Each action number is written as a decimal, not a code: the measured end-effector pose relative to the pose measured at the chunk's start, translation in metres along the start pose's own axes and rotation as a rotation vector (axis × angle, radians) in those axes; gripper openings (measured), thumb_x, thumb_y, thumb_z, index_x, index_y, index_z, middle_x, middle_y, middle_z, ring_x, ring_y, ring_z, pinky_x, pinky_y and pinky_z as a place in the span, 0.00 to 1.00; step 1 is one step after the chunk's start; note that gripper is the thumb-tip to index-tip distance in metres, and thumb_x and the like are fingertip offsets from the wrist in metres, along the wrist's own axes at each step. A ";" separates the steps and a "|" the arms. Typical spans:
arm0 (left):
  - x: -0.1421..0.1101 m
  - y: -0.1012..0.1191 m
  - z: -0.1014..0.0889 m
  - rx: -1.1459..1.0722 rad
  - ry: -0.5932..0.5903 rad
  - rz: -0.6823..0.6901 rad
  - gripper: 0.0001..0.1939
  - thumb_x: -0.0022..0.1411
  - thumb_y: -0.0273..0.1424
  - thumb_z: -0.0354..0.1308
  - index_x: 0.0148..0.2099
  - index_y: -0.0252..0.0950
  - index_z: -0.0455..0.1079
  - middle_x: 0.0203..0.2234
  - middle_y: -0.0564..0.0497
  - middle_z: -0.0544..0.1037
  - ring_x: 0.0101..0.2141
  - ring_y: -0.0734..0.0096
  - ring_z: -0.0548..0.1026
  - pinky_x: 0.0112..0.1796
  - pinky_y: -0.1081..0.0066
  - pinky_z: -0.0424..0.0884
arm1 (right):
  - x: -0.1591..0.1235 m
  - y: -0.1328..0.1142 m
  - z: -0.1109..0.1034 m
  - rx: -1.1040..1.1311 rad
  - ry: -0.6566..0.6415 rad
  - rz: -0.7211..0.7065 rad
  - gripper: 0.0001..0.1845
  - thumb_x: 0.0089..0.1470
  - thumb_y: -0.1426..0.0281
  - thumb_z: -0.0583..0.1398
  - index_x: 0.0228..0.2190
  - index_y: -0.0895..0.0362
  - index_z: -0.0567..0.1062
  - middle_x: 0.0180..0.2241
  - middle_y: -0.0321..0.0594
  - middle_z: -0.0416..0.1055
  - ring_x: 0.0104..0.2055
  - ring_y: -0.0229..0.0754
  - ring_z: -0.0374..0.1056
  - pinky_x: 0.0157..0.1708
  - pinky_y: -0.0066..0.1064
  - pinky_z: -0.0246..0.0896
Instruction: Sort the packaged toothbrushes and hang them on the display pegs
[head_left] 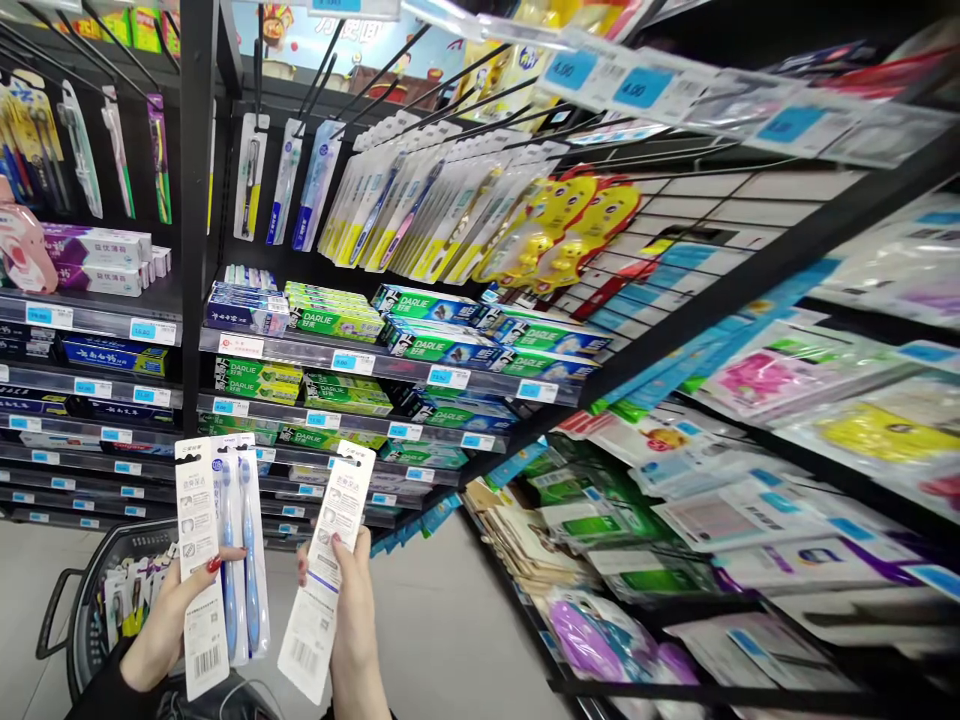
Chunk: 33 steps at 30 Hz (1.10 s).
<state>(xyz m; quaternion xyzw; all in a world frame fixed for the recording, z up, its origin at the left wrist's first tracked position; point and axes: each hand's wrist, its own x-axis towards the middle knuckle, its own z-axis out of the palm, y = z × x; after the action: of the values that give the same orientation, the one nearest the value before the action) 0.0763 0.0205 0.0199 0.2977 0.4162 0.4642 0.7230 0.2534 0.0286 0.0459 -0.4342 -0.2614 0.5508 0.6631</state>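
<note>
My left hand (pixel 161 615) grips several carded toothbrushes. One toothbrush pack (pixel 201 520) has its white printed back toward me; beside it, packs (pixel 251 560) show blue brushes through clear plastic. In my right hand (pixel 356 600) is another toothbrush pack (pixel 322 580), tilted, with its printed back and barcode facing me and my thumb on the card. A gap separates the packs of the two hands. Both hands are low in the view, in front of the shelves. Below my left hand, a dark basket (pixel 79 640) holds more toothbrush packs (pixel 135 590), partly hidden by my arm.
Hooks ahead carry a row of hanging toothbrush packs (pixel 420 200) and yellow carded packs (pixel 592 230). Under them, shelves hold green toothpaste boxes (pixel 330 320) behind price tags (pixel 352 362). At right, a rack of bagged goods (pixel 622 580) runs close by. Grey floor (pixel 442 640) lies below.
</note>
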 end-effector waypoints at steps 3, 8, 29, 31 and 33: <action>0.001 0.002 0.002 -0.047 -0.015 -0.032 0.14 0.51 0.37 0.59 0.38 0.35 0.75 0.45 0.44 0.72 0.43 0.54 0.69 0.41 0.64 0.67 | 0.006 0.001 -0.007 0.006 -0.079 0.010 0.12 0.50 0.59 0.56 0.33 0.51 0.59 0.31 0.34 0.67 0.22 0.32 0.59 0.22 0.25 0.55; -0.001 -0.001 0.005 -0.052 -0.012 -0.008 0.12 0.52 0.35 0.58 0.37 0.35 0.75 0.44 0.45 0.73 0.43 0.56 0.69 0.42 0.66 0.67 | -0.002 0.009 -0.003 -0.328 -0.194 -0.041 0.10 0.49 0.66 0.58 0.36 0.53 0.65 0.36 0.37 0.67 0.36 0.39 0.66 0.35 0.29 0.61; 0.001 -0.010 0.010 -0.078 0.138 -0.039 0.25 0.40 0.31 0.67 0.43 0.32 0.70 0.38 0.43 0.78 0.40 0.54 0.74 0.41 0.64 0.69 | -0.019 0.039 0.020 -0.859 -0.118 -0.240 0.33 0.50 0.63 0.56 0.56 0.57 0.52 0.53 0.52 0.55 0.54 0.53 0.55 0.47 0.44 0.57; 0.002 -0.010 0.007 -0.094 0.104 -0.074 0.24 0.40 0.32 0.67 0.43 0.32 0.70 0.39 0.43 0.78 0.40 0.54 0.74 0.41 0.62 0.69 | -0.014 0.035 0.020 -0.723 -0.254 -0.096 0.25 0.50 0.63 0.56 0.49 0.58 0.61 0.47 0.49 0.65 0.47 0.50 0.64 0.43 0.38 0.61; 0.002 -0.010 0.007 -0.123 0.091 -0.106 0.25 0.40 0.32 0.67 0.44 0.33 0.70 0.39 0.44 0.78 0.40 0.53 0.74 0.42 0.61 0.69 | -0.012 0.032 0.021 -0.643 -0.297 -0.046 0.17 0.50 0.64 0.56 0.41 0.58 0.67 0.39 0.45 0.71 0.41 0.47 0.68 0.40 0.34 0.62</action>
<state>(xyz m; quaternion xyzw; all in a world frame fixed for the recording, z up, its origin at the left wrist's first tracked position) 0.0874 0.0183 0.0143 0.2092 0.4345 0.4630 0.7437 0.2169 0.0241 0.0303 -0.5301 -0.5244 0.4825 0.4595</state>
